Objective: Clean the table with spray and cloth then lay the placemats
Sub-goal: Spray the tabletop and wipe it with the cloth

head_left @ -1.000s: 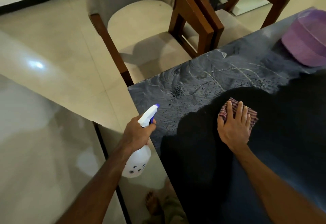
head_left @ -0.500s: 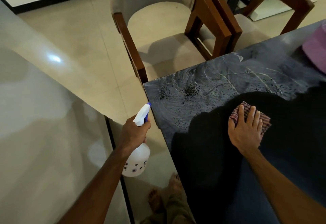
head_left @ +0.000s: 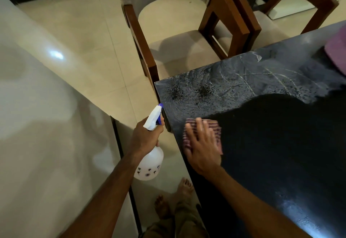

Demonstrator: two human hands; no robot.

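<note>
A dark table (head_left: 271, 153) fills the right side, its far left corner wet with spray droplets and wipe streaks. My right hand (head_left: 203, 147) lies flat with spread fingers on a striped red cloth (head_left: 215, 128), pressing it onto the tabletop near the left edge. Just off that edge my left hand (head_left: 147, 137) grips the neck of a white spray bottle (head_left: 149, 164) with a blue-tipped nozzle. Purple placemats (head_left: 338, 54) lie at the table's far right.
A cream-cushioned wooden chair (head_left: 168, 37) stands beyond the table's corner, with a second chair (head_left: 280, 7) beside it. A pale glossy surface (head_left: 46, 125) runs along the left. My bare feet (head_left: 174, 196) stand on the tiled floor between it and the table.
My right hand has slid the cloth left and nearer, toward the table's left edge. The bottle hand stays beside that edge; the view has shifted left.
</note>
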